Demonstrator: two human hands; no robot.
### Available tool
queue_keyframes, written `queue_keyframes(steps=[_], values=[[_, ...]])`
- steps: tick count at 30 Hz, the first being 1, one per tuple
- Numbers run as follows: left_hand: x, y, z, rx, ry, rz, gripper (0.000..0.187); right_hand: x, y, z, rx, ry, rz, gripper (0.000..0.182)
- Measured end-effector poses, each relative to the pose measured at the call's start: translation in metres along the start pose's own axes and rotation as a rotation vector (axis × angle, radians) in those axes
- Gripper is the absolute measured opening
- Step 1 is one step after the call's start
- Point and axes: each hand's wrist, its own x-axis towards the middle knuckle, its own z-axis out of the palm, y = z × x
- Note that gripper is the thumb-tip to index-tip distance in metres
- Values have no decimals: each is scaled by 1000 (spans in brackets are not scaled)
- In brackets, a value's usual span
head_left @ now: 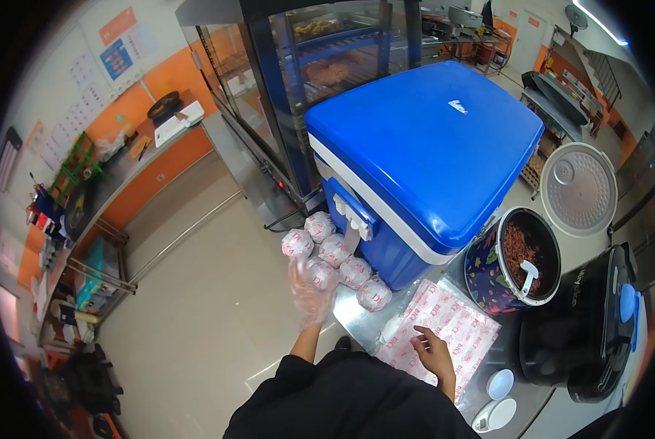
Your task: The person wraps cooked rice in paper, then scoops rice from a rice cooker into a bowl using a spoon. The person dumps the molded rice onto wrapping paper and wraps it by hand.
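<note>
Several round bundles wrapped in white paper with red print [374,293] are grouped beside the blue cooler [423,146]. My left hand [311,294], in a clear plastic glove, is at the near left bundle [322,274], its fingers wrapped against it. My right hand [433,353] appears bare and hovers over or touches a stack of printed wrapping sheets [459,322], fingers apart and curved, holding nothing. Right of the sheets stands a patterned round pot [481,274] with shredded reddish-brown food [516,249] and a white scoop [530,278] inside.
A glass display cabinet [269,95] stands behind the cooler. To the right are a perforated round lid [580,189] and a black appliance [569,329]. A small bowl [500,384] and a white scale [496,415] sit near the front edge of the metal counter [357,311].
</note>
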Motion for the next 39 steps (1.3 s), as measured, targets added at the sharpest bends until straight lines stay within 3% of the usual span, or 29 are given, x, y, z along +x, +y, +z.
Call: queue_keyframes(steps=[1, 2, 5, 8, 11, 14, 17, 19, 23, 25, 26, 28, 31, 34, 38, 39], values=[[1, 4, -4, 220, -194, 154, 74, 1, -1, 0, -15, -4, -2, 37], [2, -6, 0, 223, -194, 152, 74, 0, -2, 1, -29, -9, -4, 36], [12, -28, 9, -49, -152, 138, 76, 2, -6, -3, -47, -8, -9, 36], [19, -21, 4, 84, -130, 141, 75, 4, -1, -5, -57, 18, -28, 38], [22, -24, 11, 6, -50, 120, 75, 2, -4, -5, -76, 19, -22, 39], [19, -23, 16, -85, -37, -24, 78, 0, -2, -4, -64, 3, -20, 38], [13, -25, 22, 90, 26, -10, 83, -2, -2, -3, -71, -7, -14, 38], [11, -17, 25, -21, 112, -203, 88, -2, -2, -2, -73, -15, -9, 37], [15, -28, 39, -209, 117, -153, 92, -4, 1, -2, -79, -20, -33, 38], [19, -16, 33, 390, 126, -5, 88, -2, 3, -2, -92, -25, -41, 38], [21, -25, 38, 392, 123, 0, 88, -2, 3, -1, -103, -28, -49, 38], [32, -47, 46, -390, 172, -36, 72, -3, -2, -2, -103, -19, -42, 39], [37, -45, 27, -475, 221, -190, 58, -10, -10, -4, -83, 6, -12, 38], [50, -117, 59, -561, -11, -53, 56, -20, -4, -3, -76, 34, 13, 38], [72, -101, 46, -498, -102, -40, 58, -28, 2, 0, -43, 62, 82, 38], [72, -88, 37, -522, -106, -112, 60, -31, 6, 2, -32, 76, 108, 38]])
